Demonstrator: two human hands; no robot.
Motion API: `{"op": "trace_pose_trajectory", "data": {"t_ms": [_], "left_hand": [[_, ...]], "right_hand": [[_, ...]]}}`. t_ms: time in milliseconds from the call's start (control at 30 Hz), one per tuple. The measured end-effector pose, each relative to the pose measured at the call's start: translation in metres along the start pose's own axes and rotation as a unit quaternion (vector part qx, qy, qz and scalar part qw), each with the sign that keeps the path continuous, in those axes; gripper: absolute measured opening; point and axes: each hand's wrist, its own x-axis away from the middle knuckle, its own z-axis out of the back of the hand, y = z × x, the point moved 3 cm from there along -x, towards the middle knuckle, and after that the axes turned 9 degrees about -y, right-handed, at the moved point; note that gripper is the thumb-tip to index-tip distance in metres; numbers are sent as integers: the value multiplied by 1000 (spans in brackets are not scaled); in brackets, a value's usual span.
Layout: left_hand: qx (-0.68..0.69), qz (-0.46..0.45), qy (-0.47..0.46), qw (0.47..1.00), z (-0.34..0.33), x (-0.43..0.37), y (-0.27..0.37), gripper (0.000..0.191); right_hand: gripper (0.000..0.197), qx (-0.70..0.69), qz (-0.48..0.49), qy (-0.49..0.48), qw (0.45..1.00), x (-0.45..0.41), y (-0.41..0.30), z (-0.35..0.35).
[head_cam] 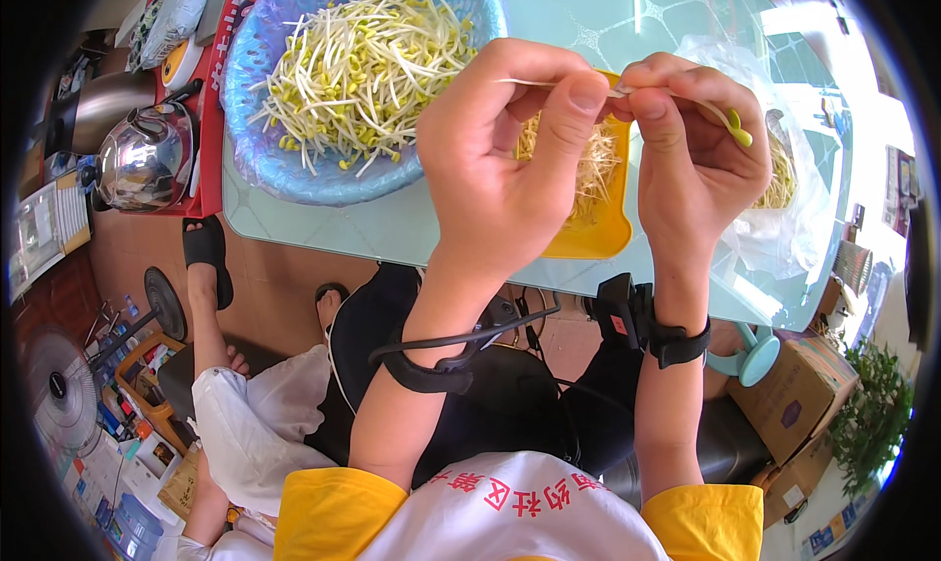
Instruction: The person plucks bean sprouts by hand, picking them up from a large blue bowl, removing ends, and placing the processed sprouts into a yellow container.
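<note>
Above a glass-topped table [397, 234], both hands pinch one bean sprout [717, 113]. My left hand [507, 142] grips its thin white stem between thumb and forefinger, the pale end pointing left. Close beside it, fingertips nearly touching, my right hand [698, 135] holds the stem on the side of the yellow-green head. Beneath the hands is a yellow plastic tray [606, 245] with thin pale root pieces [592, 164], partly hidden. Many bean sprouts [367, 68] fill a blue plastic-lined basket [294, 182] at the upper left. More sprouts [779, 171] lie in a clear plastic bag [772, 241] at the right.
A steel kettle [143, 160] stands on a red surface [209, 193] at the left. Another person's legs [257, 407] are at the lower left, near a standing fan [62, 388]. Cardboard boxes [794, 392] and a green plant [871, 414] are at the lower right.
</note>
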Motion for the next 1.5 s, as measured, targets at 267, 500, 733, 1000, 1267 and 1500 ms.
{"op": "trace_pose_trajectory", "data": {"t_ms": [267,500,733,1000,1267,1500], "left_hand": [[14,11,-13,1000,0,2,-1,19],[-83,56,-22,995,4,0,-2,41],[-207,144,-160,954,4,5,-1,46],[-259,52,-188,946,-13,1,-6,9],[-275,140,-254,917,-8,6,-2,14],[-272,158,-228,922,-2,11,-5,24]], "right_hand": [[25,11,-11,2,1000,1,-1,-2],[27,59,-28,15,998,1,-3,3],[20,37,-72,28,996,-3,-2,17],[18,22,-161,66,985,1,8,34],[20,31,-165,99,981,-2,9,35],[20,39,-168,119,978,-6,0,19]]}}
